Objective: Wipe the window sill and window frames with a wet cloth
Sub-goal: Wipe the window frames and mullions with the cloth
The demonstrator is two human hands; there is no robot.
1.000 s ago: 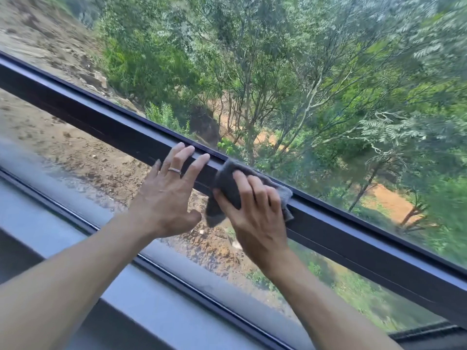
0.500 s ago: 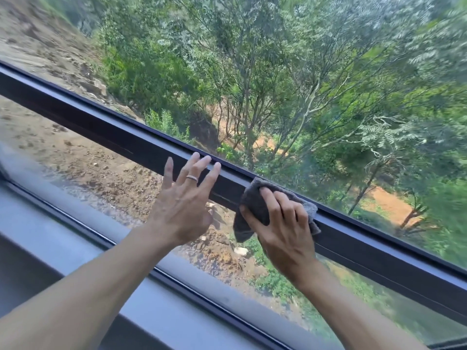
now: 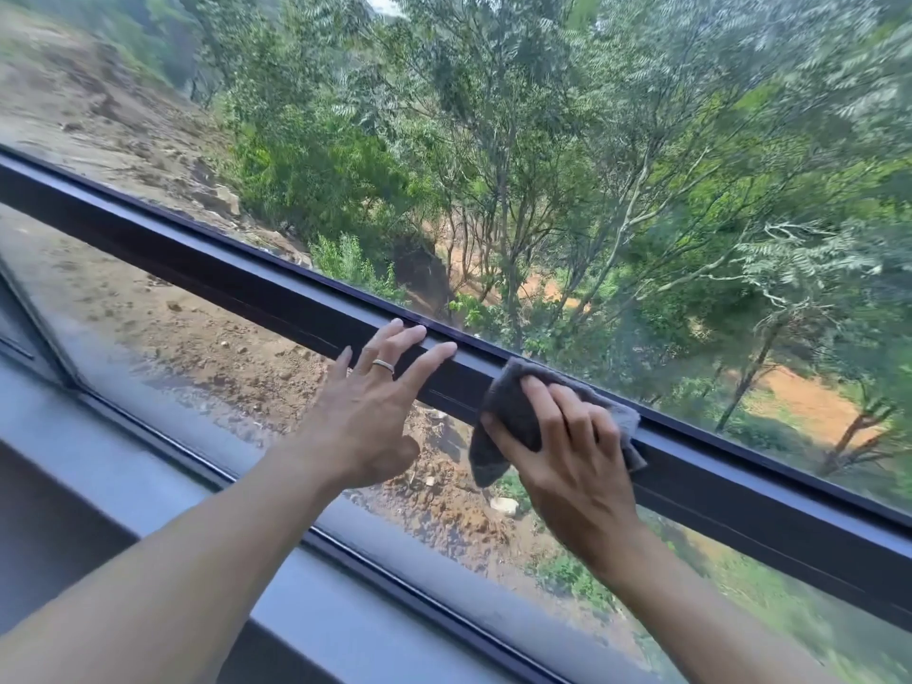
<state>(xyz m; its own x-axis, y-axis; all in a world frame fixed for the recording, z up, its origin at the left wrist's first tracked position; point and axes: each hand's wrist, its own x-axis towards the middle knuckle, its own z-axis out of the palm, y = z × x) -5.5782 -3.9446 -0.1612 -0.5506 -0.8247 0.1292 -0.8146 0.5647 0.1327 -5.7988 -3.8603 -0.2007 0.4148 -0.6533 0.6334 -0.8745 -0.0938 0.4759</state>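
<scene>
Cloth (image 3: 513,412): grey, bunched, draped over the dark frame bar (image 3: 237,283) that crosses the window on a diagonal, upper left down to lower right. It sits a bit right of the bar's middle, its top edge on the bar's upper lip by the glass and a loose corner hanging below the bar's lower edge.

Right hand (image 3: 567,466): on top of the cloth, fingers bent over it, thumb at the hanging corner, pressing the cloth against the bar's face. Forearm runs off toward the bottom right corner.

Left hand (image 3: 370,412): just left of the cloth, not touching it. Fingers straight and slightly spread, fingertips (image 3: 439,349) resting on the bar's top edge, palm over the lower pane. Ring (image 3: 383,365) on one finger. It holds nothing.

Frame: upper pane (image 3: 592,165) above the bar, lower pane (image 3: 163,328) below it, with a hazy band along its bottom edge. Under that, the bottom rail (image 3: 163,439), then the pale grey sill (image 3: 98,456) along the lower left.

Outside through the glass: trees (image 3: 543,140) and bare dirt slope (image 3: 89,101), blurred toward the right edge.
</scene>
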